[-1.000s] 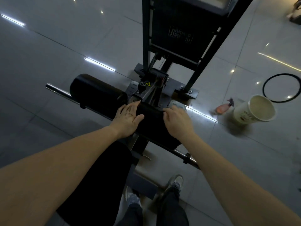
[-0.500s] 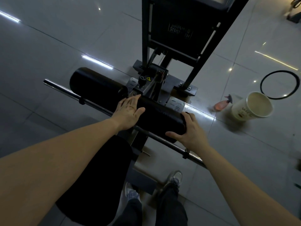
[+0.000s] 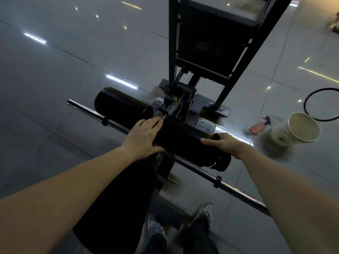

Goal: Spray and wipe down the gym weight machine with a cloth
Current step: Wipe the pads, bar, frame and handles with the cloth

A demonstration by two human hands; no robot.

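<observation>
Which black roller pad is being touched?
The right pad: left hand rests on one end, right hand holds a cloth at the other. The left pad is untouched.

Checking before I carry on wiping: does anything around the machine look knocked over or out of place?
The pink spray bottle appears to lie on its side on the floor, beside the white bucket, instead of standing. Whether it leaks cannot be told. Nothing else stands out.

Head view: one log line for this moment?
left hand: flat on roller pad | right hand: grips dark cloth at pad end
</observation>
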